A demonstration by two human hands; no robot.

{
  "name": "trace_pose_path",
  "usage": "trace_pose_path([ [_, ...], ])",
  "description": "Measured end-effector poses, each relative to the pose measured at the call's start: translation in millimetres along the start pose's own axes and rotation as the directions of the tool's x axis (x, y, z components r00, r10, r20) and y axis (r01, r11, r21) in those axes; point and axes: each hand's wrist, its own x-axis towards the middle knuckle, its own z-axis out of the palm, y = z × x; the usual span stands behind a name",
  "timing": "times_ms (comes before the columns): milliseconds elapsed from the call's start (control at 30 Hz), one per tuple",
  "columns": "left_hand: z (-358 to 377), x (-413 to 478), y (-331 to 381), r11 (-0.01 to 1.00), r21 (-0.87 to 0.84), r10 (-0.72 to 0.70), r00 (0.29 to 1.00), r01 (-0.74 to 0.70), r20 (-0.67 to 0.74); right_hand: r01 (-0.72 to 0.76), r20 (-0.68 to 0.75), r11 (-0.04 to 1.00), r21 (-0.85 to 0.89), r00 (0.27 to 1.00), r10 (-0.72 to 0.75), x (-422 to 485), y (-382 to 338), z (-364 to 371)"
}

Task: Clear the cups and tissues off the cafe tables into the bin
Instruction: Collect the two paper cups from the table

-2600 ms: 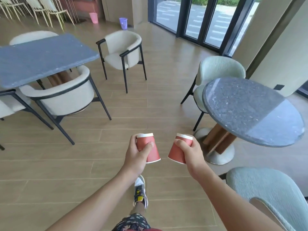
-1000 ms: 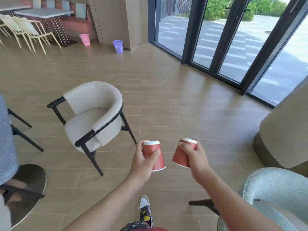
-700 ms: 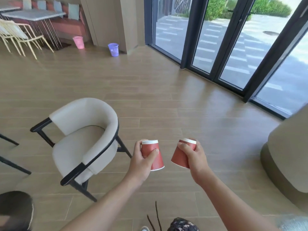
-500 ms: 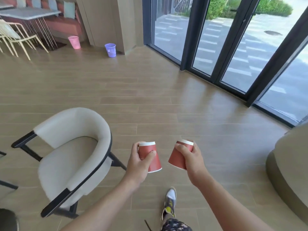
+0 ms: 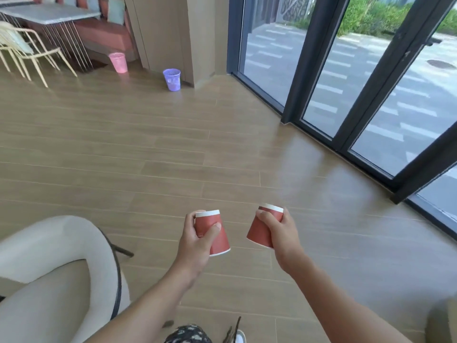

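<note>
My left hand grips a red paper cup held upside down, its white-rimmed base pointing up. My right hand grips a second red paper cup, also inverted and tilted to the left. Both are held out in front of me, about a hand's width apart, above the wooden floor. Far ahead by the wall stand a purple bin and, left of it, a pink bin. No tissues are in sight.
A cream armchair with a black frame is close at my lower left. Tall glass doors with dark frames run along the right. Yellow wire chairs and a table stand at the far left. Open wooden floor lies between me and the bins.
I have walked forward past the tables and the armchair, which slid to my lower left. The bins are nearer. Both hands keep the same hold on their cups.
</note>
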Motion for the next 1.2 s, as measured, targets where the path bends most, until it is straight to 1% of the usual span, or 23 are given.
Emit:
trace_pose_path([
  [233, 17, 153, 16, 0.999, -0.039, -0.010, 0.997, 0.007, -0.076, -0.025, 0.025, 0.999, -0.046, 0.999, 0.026, 153, -36, 49],
  [433, -1, 323, 34, 0.998, -0.069, 0.006, 0.995, -0.013, -0.099, -0.008, 0.045, 0.999, -0.053, 0.999, 0.010, 304, -71, 137],
  [667, -32, 506, 98, 1.000, -0.026, 0.011, 0.995, -0.014, -0.101, -0.004, 0.074, 0.999, -0.045, 0.997, 0.007, 452, -145, 246],
  [800, -47, 591, 122, 1.000, -0.005, 0.000, 0.995, -0.001, -0.102, -0.014, 0.084, 1.000, -0.024, 0.996, 0.016, 524, -170, 290],
  [967, -54, 704, 136, 1.000, -0.015, -0.008, 0.991, 0.006, -0.135, -0.034, 0.090, 0.999, -0.041, 0.995, 0.037, 629, -191, 340],
  [1067, -54, 783, 146, 1.000, -0.014, -0.001, 0.988, -0.001, -0.152, -0.036, 0.105, 0.998, -0.043, 0.994, 0.040, 704, -208, 373],
  [1200, -56, 893, 175, 1.000, -0.014, 0.011, 0.983, -0.014, -0.182, -0.012, 0.162, 0.999, -0.029, 0.987, 0.017, 812, -244, 425],
])
